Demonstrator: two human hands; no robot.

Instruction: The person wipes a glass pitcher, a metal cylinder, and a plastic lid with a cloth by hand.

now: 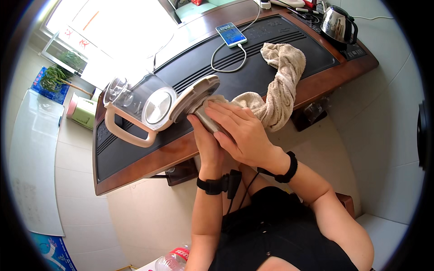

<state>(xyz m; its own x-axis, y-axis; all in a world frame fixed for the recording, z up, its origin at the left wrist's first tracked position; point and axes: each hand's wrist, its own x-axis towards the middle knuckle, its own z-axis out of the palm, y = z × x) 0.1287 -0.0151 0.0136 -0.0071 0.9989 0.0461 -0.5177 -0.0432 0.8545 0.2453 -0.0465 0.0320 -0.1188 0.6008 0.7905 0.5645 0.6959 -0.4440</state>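
Note:
My left hand point(206, 144) cups a metal strainer cylinder point(207, 121) from below, its thumb along the side. The cylinder joins a round, pale-rimmed lid point(200, 93), tilted above the table edge. My right hand point(239, 130) lies over the cylinder and presses one end of a twisted beige towel point(283, 91) against it. Behind my hand the towel runs across the table, partly hanging over its front edge. Left of the lid, a clear jug point(145, 91) with a pale pink handle point(130, 130) lies on its side, its round metal base facing me.
The dark wooden tea table point(176, 147) has a black inset top. A phone point(231, 34) with a white charging cable lies farther back. A steel kettle point(335, 25) stands at the far right corner. Below left is a clear plastic bottle point(173, 260).

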